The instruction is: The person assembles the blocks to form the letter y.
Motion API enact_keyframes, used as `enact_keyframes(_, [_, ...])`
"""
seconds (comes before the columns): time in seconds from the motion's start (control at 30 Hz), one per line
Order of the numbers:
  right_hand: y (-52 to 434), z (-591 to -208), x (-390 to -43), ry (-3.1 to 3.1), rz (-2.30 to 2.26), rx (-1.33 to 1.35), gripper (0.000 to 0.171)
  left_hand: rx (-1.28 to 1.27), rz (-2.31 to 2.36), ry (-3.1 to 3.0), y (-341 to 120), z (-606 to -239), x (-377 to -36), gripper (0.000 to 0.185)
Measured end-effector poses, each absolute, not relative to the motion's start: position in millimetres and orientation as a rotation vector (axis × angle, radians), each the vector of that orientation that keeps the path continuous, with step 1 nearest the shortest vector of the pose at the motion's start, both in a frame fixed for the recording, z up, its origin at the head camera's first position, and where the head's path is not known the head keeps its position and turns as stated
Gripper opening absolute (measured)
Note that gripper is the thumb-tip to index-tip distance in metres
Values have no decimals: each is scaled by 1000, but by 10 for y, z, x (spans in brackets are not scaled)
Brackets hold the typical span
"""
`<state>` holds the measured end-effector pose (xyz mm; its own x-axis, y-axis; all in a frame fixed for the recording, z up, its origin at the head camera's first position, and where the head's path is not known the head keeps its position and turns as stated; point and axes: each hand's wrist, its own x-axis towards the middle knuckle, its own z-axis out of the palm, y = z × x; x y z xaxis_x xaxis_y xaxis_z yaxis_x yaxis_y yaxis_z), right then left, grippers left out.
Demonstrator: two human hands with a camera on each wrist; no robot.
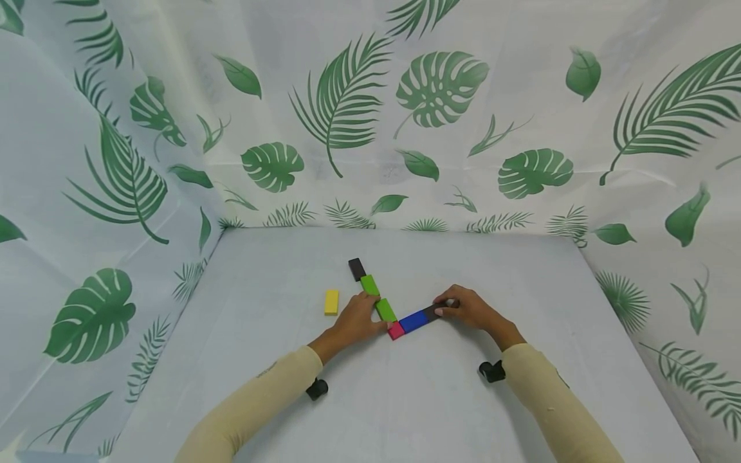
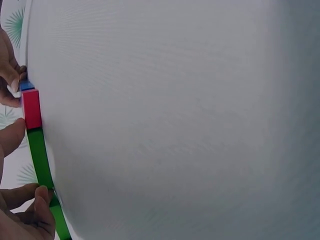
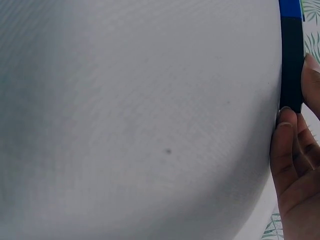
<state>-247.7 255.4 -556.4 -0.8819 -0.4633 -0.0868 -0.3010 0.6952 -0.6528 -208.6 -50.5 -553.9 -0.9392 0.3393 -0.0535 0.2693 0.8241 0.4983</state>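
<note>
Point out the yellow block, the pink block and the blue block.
yellow block (image 1: 331,301): head view, middle of its top face.
pink block (image 1: 396,331): head view, top face at the corner of the row.
blue block (image 1: 413,321): head view, middle of its top.
</note>
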Motion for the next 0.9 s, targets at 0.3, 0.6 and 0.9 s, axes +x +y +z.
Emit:
enact_keyframes(0.3, [2550, -5565, -2483, 2656, -962, -597, 28, 486, 766, 2846, -505, -5510, -2085, 70])
enact_keyframes(0.6, [2534, -5537, -2475, 2651, -963, -570, 28, 500, 738, 2857, -500, -5487, -2080, 67])
enact_keyframes(0.9, [2530, -5525, -2474, 2648, -969, -558, 28, 490, 763, 2842, -498, -5471, -2078, 66])
